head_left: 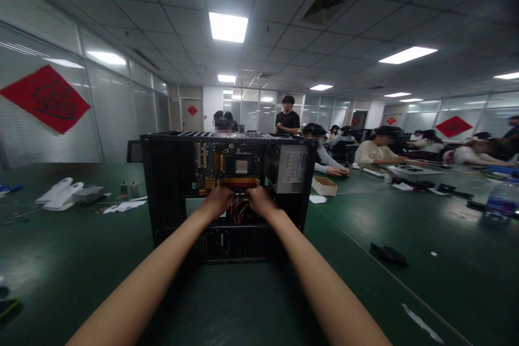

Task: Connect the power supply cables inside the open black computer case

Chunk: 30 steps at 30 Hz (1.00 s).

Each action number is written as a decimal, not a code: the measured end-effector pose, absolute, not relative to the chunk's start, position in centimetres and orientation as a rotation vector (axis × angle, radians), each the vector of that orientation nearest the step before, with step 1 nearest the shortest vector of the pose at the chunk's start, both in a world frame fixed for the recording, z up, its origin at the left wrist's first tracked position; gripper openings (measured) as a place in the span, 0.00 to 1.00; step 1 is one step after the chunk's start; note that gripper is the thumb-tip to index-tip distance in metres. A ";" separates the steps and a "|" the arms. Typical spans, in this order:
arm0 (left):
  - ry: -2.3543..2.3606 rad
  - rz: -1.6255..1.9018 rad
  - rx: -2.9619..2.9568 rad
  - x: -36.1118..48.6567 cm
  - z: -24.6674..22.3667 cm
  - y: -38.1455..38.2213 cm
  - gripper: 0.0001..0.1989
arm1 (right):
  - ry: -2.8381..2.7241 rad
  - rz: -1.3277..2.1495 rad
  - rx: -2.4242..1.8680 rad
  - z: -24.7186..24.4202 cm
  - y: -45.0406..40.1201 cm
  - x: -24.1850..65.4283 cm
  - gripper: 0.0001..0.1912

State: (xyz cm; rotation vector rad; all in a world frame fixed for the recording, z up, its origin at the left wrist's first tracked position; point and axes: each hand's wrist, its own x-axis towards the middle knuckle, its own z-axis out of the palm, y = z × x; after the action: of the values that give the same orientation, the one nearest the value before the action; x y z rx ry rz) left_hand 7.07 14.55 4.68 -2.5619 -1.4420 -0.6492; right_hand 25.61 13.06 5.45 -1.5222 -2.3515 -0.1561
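Observation:
A black computer case (148,189) stands upright on the green table with its open side facing me. Inside are a motherboard (208,157), a square processor (242,166) in its middle and a silver power supply (291,168) at upper right. My left hand (219,200) is closed at the left end of a long orange-and-gold memory module (239,182) low on the board. At its right end my right hand (261,200) is closed too. Both sets of fingertips are partly hidden. Red and black cables (240,212) hang just below, between my hands.
On the left of the green table (81,259) lie a white plastic bag (60,194), a grey box (88,194) and papers. To the right are a small open box (324,186), a black cloth-like item (388,254) and a water bottle (499,200). Several people sit beyond; one person (287,119) stands.

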 end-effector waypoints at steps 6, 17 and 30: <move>-1.501 -0.821 -2.467 6.3 6.0 12.0 0.14 | -2.288 -0.275 -1.467 6.4 10.4 26.6 0.14; -1.833 -0.720 -1.984 7.4 2.5 2.5 0.28 | -2.254 -0.819 -1.421 0.1 3.7 31.6 0.15; -1.629 -0.880 -1.830 7.5 0.6 3.4 0.26 | -2.142 -0.895 -1.509 -0.6 3.3 30.7 0.12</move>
State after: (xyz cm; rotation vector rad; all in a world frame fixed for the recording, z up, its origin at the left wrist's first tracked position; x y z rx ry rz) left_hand 7.49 3.38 0.64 -1.8300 -1.6291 -0.8797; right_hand 30.68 3.34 -0.58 -1.5090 -2.1422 -0.8955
